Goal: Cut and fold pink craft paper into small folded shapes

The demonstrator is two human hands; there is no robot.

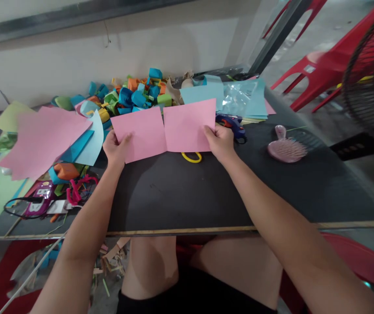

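Observation:
Pink paper is held up in front of me above the dark table. A crease or slit runs down its middle, with a small notch at the top; whether the halves are one sheet I cannot tell. My left hand pinches the left edge, thumb on the near face. At the right edge, my right hand grips it the same way. Below the paper pokes out a yellow loop, like a scissor handle, the rest hidden. Just behind my right hand lies a dark blue tool, partly covered.
Curled coloured paper pieces are heaped along the wall. Loose pink sheets and a purple device with a black cable lie left. A pink hairbrush lies right. A fan and a red chair stand beyond the table.

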